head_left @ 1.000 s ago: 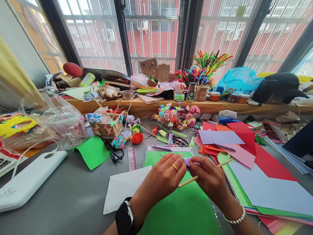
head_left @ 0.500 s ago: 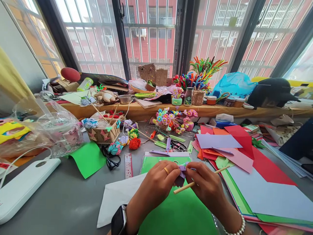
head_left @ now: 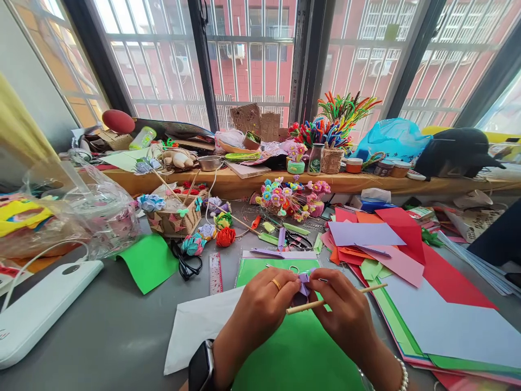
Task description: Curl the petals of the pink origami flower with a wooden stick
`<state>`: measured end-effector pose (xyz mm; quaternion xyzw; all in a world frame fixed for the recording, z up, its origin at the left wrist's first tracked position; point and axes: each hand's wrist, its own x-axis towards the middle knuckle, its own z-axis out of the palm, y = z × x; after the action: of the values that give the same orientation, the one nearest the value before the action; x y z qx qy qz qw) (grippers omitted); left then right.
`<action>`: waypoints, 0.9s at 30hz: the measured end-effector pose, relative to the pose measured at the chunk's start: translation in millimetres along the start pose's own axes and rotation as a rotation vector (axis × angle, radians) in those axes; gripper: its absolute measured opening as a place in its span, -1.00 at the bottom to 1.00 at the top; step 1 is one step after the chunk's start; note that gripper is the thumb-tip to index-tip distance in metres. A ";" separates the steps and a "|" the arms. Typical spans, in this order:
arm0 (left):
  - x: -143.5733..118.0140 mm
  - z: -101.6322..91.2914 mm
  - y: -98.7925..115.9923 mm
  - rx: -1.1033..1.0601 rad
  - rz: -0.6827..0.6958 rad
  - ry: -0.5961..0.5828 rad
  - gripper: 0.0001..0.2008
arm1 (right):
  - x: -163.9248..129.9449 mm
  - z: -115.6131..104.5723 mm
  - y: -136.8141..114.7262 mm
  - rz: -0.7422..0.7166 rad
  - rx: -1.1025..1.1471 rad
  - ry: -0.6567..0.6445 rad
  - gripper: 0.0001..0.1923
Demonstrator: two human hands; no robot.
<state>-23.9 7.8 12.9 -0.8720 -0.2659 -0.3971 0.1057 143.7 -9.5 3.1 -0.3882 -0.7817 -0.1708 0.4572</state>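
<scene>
1. The left hand (head_left: 266,304), a ring on one finger, pinches a small purple folded paper (head_left: 303,278) between its fingertips.
2. The right hand (head_left: 345,312) meets it, fingers closed on the same purple folded paper and on a thin wooden stick (head_left: 368,289) lying slantwise across its fingers.
3. Both hands hover above a green paper sheet (head_left: 301,353) at the counter's near edge.
4. A white sheet (head_left: 195,326) lies just to the left; stacked coloured papers (head_left: 407,255) spread toward the counter's right edge.

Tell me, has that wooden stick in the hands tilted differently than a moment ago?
Yes. The wooden stick now lies flatter against the green sheet beneath it; earlier its left end dipped lower. The left hand and right hand pinch purple paper.
</scene>
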 end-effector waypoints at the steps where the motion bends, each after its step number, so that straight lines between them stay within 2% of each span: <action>1: 0.9 -0.6 0.3 0.001 0.006 0.015 -0.88 | -0.3 -0.3 -0.2 -0.001 -0.004 0.003 -0.85; 6: 8.3 -6.4 1.6 0.072 0.044 -0.056 -0.80 | -3.3 0.1 1.2 -0.021 -0.043 -0.001 -0.84; 10: 6.6 -6.2 0.8 0.129 0.104 -0.063 -0.79 | -2.6 0.0 3.1 -0.038 -0.025 -0.028 -0.84; 16: -1.3 -0.1 -0.3 0.079 0.020 -0.055 -0.85 | 0.4 -2.2 2.3 -0.068 -0.035 -0.058 -0.79; 19: -0.8 -0.9 0.1 0.033 -0.016 -0.103 -0.86 | 0.1 -1.8 1.1 -0.058 -0.066 -0.064 -0.77; 22: 1.0 -4.9 -1.1 0.003 -0.005 -0.180 -0.81 | -0.8 -1.0 -0.4 -0.030 -0.067 -0.086 -0.75; 27: 1.3 -7.7 -4.0 0.013 0.011 -0.186 -0.80 | -1.1 -0.8 -2.0 -0.007 -0.029 -0.100 -0.75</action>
<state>-30.3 8.6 18.9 -0.9058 -0.2723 -0.3122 0.0886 143.0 -11.7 2.8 -0.4001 -0.8023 -0.1640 0.4116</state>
